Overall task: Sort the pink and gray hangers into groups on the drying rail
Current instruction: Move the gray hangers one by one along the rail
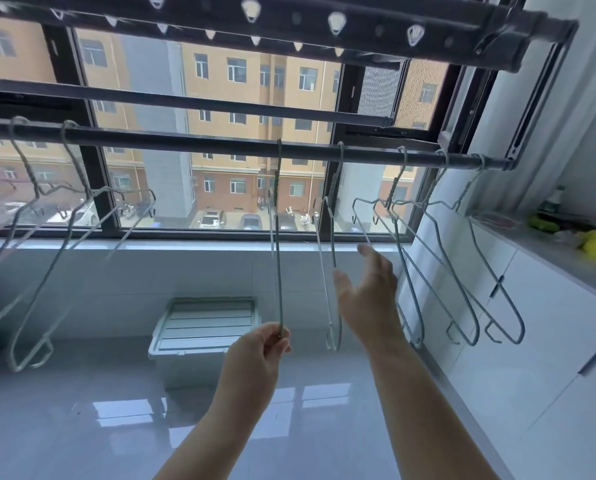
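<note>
Left hand [258,344] pinches the bottom tip of a gray wire hanger [277,237] hanging edge-on at mid drying rail [203,142]; right hand [369,292] is open with fingers spread, just beside the next hanger [332,244], contact unclear. Three gray hangers [438,258] bunch at the rail's right end and paler hangers [61,244] hang far left, their colour hard to call against window glare. Risk: pulling from the bottom tip could twist the hook off the rail and drop the hanger toward the lidded plastic bin [203,327], or the spread hand could snag and tangle its neighbours.
</note>
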`<state>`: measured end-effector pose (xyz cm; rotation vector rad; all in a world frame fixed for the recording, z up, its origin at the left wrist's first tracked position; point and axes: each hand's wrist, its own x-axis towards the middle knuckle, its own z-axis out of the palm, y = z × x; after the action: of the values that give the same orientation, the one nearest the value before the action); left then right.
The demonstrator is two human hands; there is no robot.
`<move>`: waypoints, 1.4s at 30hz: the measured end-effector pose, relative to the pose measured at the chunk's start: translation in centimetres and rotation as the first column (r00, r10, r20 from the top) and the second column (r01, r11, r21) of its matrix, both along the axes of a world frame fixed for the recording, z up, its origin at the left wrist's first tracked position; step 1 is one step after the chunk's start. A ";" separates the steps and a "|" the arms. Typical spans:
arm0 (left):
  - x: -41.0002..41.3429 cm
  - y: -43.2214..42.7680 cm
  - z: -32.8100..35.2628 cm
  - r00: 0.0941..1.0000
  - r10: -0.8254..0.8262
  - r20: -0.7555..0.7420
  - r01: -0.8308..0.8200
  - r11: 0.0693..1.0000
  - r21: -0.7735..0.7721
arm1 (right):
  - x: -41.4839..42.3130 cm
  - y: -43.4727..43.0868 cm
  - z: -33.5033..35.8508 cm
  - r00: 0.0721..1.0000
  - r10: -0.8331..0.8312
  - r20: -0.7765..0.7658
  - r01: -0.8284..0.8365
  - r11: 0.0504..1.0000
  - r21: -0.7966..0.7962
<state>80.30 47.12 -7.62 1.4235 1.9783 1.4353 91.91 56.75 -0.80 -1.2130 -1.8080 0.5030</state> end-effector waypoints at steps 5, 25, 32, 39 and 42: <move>0.8 0.6 -0.2 0.995 0.013 -0.095 -0.014 1.000 -0.012 | -0.4 1.4 -1.9 0.974 0.175 -0.144 -0.218 0.897 -0.385; 3.4 3.0 1.0 1.000 0.001 -0.031 -0.002 1.000 -0.020 | 0.8 4.9 -3.5 0.932 0.084 -0.352 -0.136 0.982 -0.127; 3.6 3.1 0.5 1.000 -0.004 -0.009 0.004 1.000 0.012 | 1.2 4.0 -2.3 0.943 0.111 -0.314 -0.201 0.941 -0.271; 3.4 3.1 -0.3 0.998 0.067 -0.021 -0.067 0.997 0.029 | 5.7 5.6 -0.2 0.987 -0.157 -0.028 0.160 0.974 0.162; 3.5 3.2 -0.2 0.996 0.079 -0.045 -0.077 0.996 0.039 | 6.2 7.1 -0.7 0.998 -0.041 0.045 0.050 0.973 -0.226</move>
<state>83.77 50.29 -7.81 1.4218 2.0673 1.4931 98.11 63.80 -1.55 -1.4251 -1.7877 0.6774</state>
